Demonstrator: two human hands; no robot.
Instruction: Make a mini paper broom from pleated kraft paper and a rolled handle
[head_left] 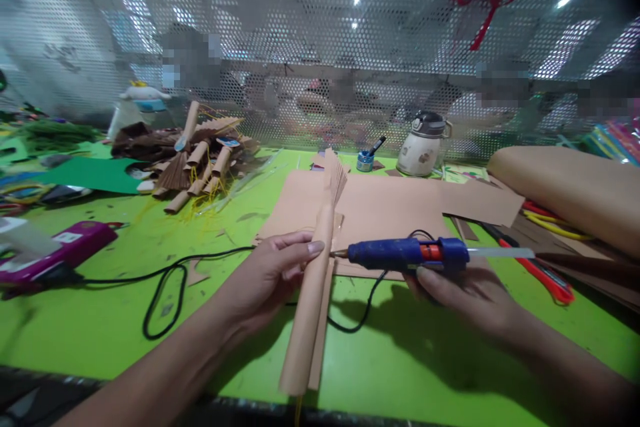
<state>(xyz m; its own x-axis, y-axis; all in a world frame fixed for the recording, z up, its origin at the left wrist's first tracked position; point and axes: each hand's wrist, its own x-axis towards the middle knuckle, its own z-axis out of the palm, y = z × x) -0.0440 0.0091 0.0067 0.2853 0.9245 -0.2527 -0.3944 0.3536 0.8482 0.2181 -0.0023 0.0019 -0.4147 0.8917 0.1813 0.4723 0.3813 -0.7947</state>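
My left hand [273, 273] is closed around a long roll of tan paper [311, 293] whose pleated far end fans out above the table. My right hand [465, 297] grips a blue hot glue gun [407, 252] by its handle. The gun lies level, and its metal nozzle touches the side of the paper roll just beside my left fingertips. A clear glue stick juts from the gun's back end. The gun's black cord [165, 287] loops across the green table to the left.
Flat tan sheets [390, 207] lie behind the roll. A heap of finished paper fans [200, 157] sits far left, a purple device [65, 247] at the left edge. A cream jug [423, 145], a small blue pot [365, 160], a large paper roll [575, 187] and red scissors [543, 273] are right. Mesh screen behind.
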